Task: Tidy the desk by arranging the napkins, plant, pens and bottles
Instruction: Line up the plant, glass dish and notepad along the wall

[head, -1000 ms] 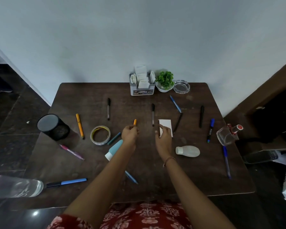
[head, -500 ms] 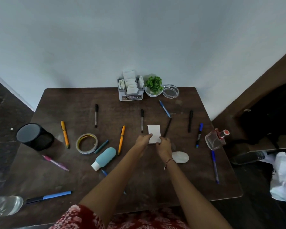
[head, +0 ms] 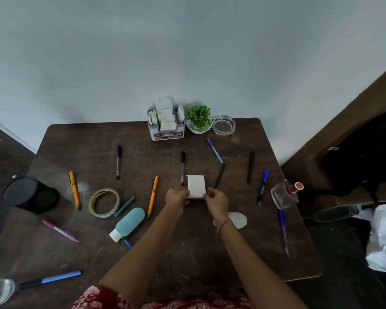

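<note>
Near the middle of the desk (head: pixel 187 259), you hold a folded white napkin (head: pixel 196 185) by its near edge, your left hand (head: pixel 177 198) pinching its left corner and your right hand (head: pixel 216 200) its right. From the napkin, a black pen (head: pixel 182 167) lies just beside it at 11 o'clock, a dark pencil (head: pixel 219 176) at 1 o'clock and an orange pen (head: pixel 153 196) at 9 o'clock. A white bottle (head: pixel 240 219) sits at 5 o'clock, partly hidden by your right wrist. The napkin holder (head: pixel 166 133) and plant (head: pixel 199 117) stand at 12 o'clock, by the wall.
</note>
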